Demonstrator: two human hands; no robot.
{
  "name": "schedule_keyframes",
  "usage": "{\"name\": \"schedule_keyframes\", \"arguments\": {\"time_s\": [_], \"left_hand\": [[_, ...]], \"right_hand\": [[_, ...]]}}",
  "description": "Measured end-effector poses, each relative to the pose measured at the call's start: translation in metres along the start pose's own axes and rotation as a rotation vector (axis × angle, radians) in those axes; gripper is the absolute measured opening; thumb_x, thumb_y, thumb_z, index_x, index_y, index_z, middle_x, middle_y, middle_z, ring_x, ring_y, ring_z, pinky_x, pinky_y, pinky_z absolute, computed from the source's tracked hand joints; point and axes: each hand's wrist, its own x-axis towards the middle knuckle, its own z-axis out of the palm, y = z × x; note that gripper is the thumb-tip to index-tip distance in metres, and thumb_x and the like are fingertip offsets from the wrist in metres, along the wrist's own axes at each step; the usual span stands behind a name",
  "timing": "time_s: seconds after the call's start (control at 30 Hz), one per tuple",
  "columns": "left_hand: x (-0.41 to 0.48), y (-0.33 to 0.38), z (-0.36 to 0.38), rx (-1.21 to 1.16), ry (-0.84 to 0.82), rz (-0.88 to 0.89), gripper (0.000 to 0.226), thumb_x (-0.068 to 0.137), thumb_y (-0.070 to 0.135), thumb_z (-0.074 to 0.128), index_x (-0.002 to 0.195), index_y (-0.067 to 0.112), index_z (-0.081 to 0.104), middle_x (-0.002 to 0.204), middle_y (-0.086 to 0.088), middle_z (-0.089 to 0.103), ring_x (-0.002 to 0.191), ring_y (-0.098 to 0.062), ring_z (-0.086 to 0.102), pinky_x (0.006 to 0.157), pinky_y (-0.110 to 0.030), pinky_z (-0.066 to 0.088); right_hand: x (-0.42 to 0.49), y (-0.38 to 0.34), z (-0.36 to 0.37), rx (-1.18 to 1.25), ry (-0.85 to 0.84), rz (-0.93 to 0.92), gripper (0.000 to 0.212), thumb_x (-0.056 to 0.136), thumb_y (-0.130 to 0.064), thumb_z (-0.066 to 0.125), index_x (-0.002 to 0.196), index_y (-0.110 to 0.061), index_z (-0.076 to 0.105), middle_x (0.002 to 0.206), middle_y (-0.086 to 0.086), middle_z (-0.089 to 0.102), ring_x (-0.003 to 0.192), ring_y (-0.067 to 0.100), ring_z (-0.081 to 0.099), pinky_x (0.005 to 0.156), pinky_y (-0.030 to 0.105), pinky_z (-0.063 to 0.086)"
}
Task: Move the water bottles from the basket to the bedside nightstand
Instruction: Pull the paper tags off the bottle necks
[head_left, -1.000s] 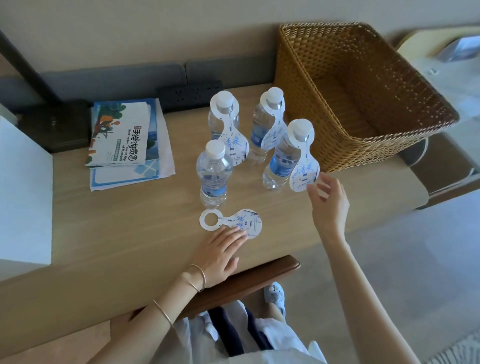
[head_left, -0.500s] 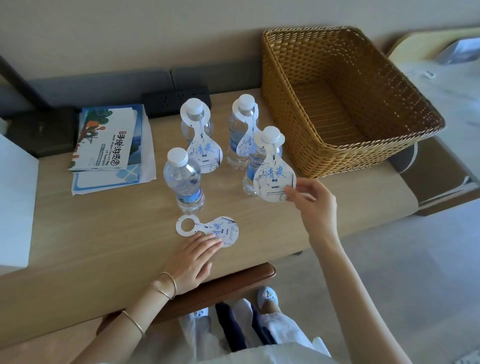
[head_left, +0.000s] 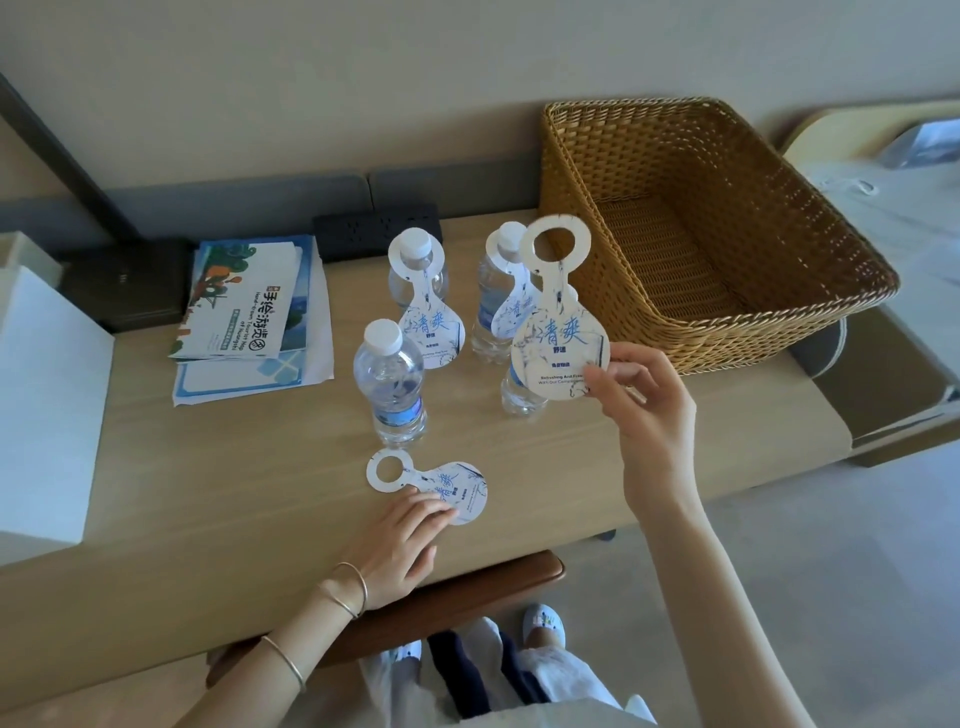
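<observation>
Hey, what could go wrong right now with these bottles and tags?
The right hand pinches a lifted tag right in front of a bottle; swinging it back could tip that bottle over. The left hand rests fingertips on a loose tag near the table edge; a nudge might slide it off.

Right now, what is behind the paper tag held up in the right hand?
A water bottle: only its base shows below the tag that the right hand pinches. Its neck and cap are covered, along with part of the basket wall.
</observation>
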Motion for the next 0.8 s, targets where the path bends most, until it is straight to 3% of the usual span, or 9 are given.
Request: {"name": "schedule_keyframes", "arguments": {"time_s": [0.17, 0.27, 0.43, 0.57, 0.8], "left_hand": [[-0.001, 0.001, -0.004, -0.020, 0.022, 0.017, 0.040, 0.086, 0.013, 0.050, 0.125, 0.008, 0.057, 0.121, -0.005, 0.056, 0.120, -0.019, 0.045, 0.111, -0.035, 0.028], [-0.008, 0.000, -0.008, -0.018, 0.034, 0.025, 0.038, 0.088, 0.013, 0.046, 0.123, 0.010, 0.058, 0.121, -0.004, 0.057, 0.122, -0.018, 0.045, 0.111, -0.031, 0.028], [-0.037, -0.014, -0.027, -0.025, 0.031, 0.047, 0.035, 0.085, 0.002, 0.051, 0.118, 0.010, 0.063, 0.123, -0.005, 0.059, 0.125, -0.022, 0.046, 0.104, -0.040, 0.040], [-0.069, -0.027, -0.050, -0.006, 0.042, 0.015, 0.037, 0.086, 0.004, 0.050, 0.120, 0.011, 0.063, 0.127, -0.005, 0.058, 0.123, -0.021, 0.049, 0.099, -0.037, 0.044], [-0.106, -0.034, -0.065, 0.042, 0.058, -0.044, 0.038, 0.084, 0.006, 0.053, 0.120, 0.011, 0.064, 0.125, -0.006, 0.059, 0.121, -0.023, 0.053, 0.096, -0.039, 0.048]], "right_hand": [[-0.006, 0.008, 0.008, -0.050, -0.112, 0.037, 0.014, 0.079, 0.000, 0.069, 0.088, -0.010, 0.064, 0.075, -0.001, 0.062, 0.074, 0.014, 0.064, 0.067, 0.021, 0.050], [-0.017, 0.025, 0.011, -0.228, -0.210, 0.106, 0.019, 0.077, -0.002, 0.072, 0.087, -0.016, 0.066, 0.070, -0.009, 0.063, 0.065, 0.012, 0.063, 0.064, 0.020, 0.050], [-0.042, 0.063, 0.025, -0.530, -0.251, 0.164, 0.027, 0.075, -0.009, 0.075, 0.081, -0.033, 0.064, 0.066, -0.013, 0.065, 0.063, 0.011, 0.064, 0.062, 0.019, 0.049], [-0.060, 0.088, 0.046, -0.703, -0.339, 0.169, 0.028, 0.076, -0.017, 0.075, 0.079, -0.042, 0.062, 0.072, -0.011, 0.066, 0.063, 0.011, 0.065, 0.065, 0.026, 0.049], [-0.086, 0.131, 0.093, -0.760, -0.349, 0.307, 0.023, 0.077, -0.019, 0.073, 0.090, -0.034, 0.060, 0.075, -0.007, 0.063, 0.067, 0.012, 0.067, 0.066, 0.029, 0.049]]}}
